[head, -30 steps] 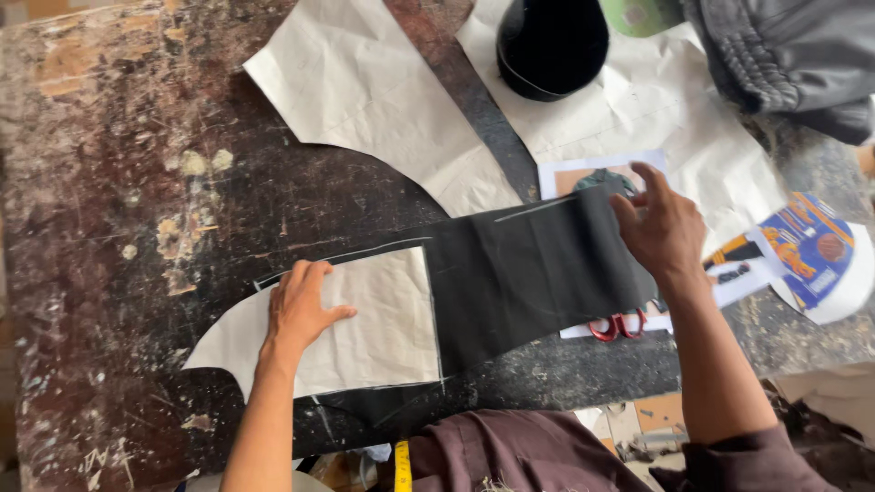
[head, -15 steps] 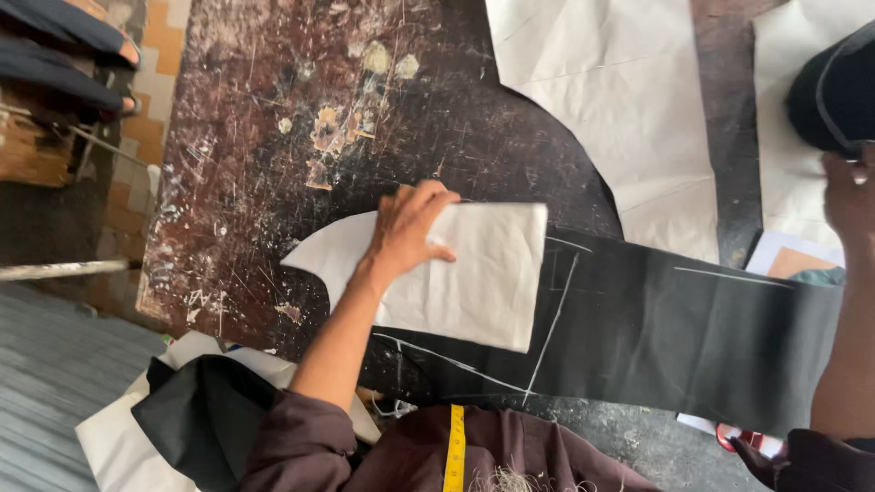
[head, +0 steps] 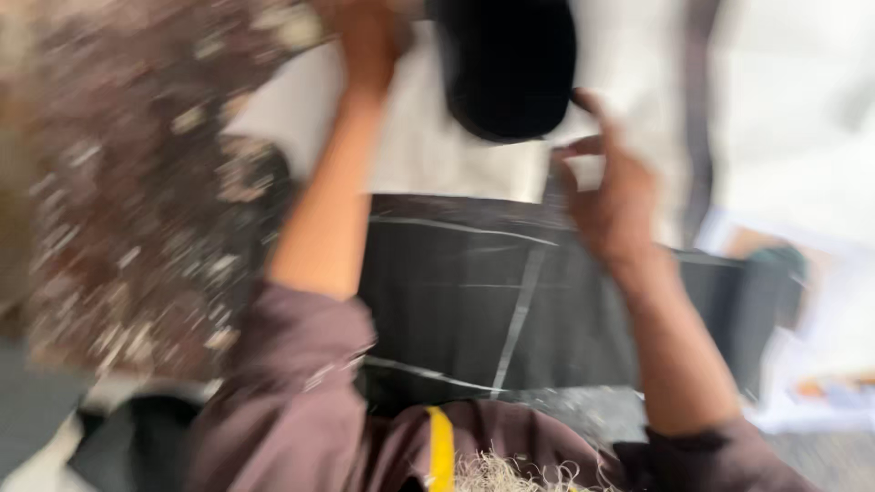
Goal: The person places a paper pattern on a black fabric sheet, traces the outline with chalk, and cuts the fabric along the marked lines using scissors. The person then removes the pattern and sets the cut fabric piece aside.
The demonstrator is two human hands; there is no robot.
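Since half a second ago both hands have lifted off the dark fabric point(head: 474, 301) and reached up the table: the left hand point(head: 369, 36) now lies at the top edge over the pale pattern piece point(head: 428, 146), its grip lost to blur, so I cannot tell whether it is closed. Beside it, the right hand point(head: 611, 191) hovers with fingers spread, just beside a black rounded object point(head: 506, 64) (too smeared to identify). Chalk-lined, the fabric lies flat on the speckled worktable point(head: 137, 228), near the person's body.
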